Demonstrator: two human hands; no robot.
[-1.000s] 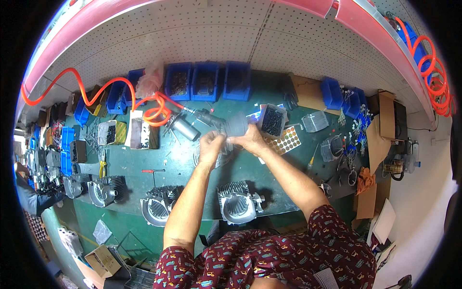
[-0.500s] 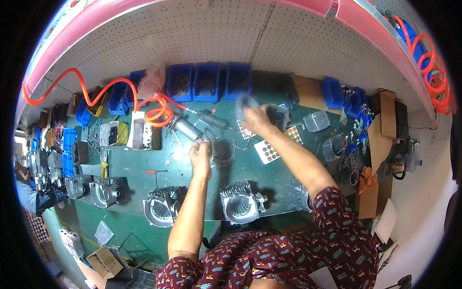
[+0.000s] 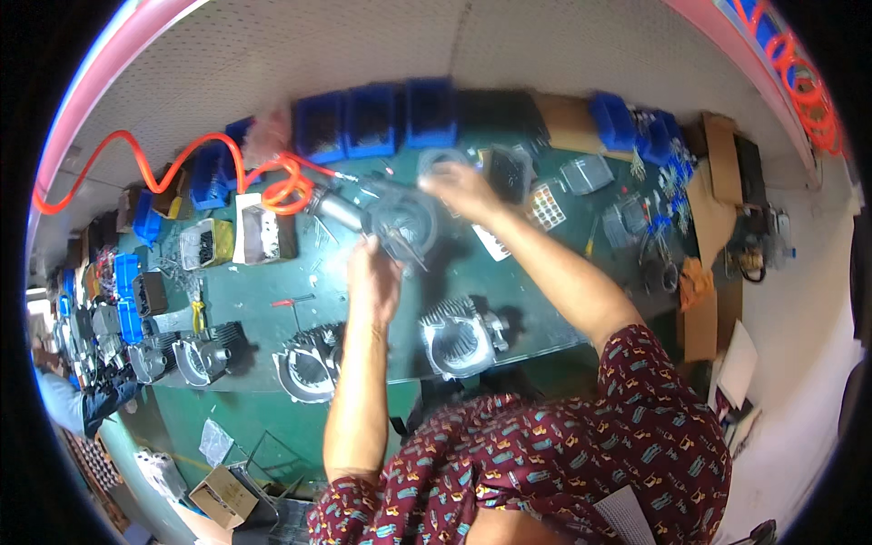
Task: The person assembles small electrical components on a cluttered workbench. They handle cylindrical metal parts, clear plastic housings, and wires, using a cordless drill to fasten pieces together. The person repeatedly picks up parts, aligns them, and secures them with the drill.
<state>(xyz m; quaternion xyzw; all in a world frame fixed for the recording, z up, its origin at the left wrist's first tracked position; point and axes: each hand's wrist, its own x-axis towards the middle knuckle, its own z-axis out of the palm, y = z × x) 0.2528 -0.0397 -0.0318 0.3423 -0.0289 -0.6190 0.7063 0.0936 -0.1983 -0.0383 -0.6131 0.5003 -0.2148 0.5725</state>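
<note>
My left hand (image 3: 374,277) is closed on the near edge of a round clear plastic tub (image 3: 406,216), tilted above the table. Smeared by motion, my right hand (image 3: 461,191) grips a second clear tub (image 3: 440,163) farther back. Beside that hand stands a squarish clear container (image 3: 509,173) with small dark parts in it. A silver cylindrical tool (image 3: 336,211) on an orange coiled hose (image 3: 291,195) lies left of the first tub, partly hidden by it. Sheets of round stickers (image 3: 547,207) lie under and beside my right forearm.
Finned metal housings (image 3: 459,341) line the bench's front edge. Blue bins (image 3: 371,121) stand along the back. A red-handled tool (image 3: 292,301) and yellow-handled pliers (image 3: 198,316) lie at left. Wire bundles (image 3: 674,173) and another clear container (image 3: 587,174) are at right.
The view has shifted, moving the bench upward in the picture. The tub at my left hand has tipped and moved farther back. My right hand and its tub have swung slightly left.
</note>
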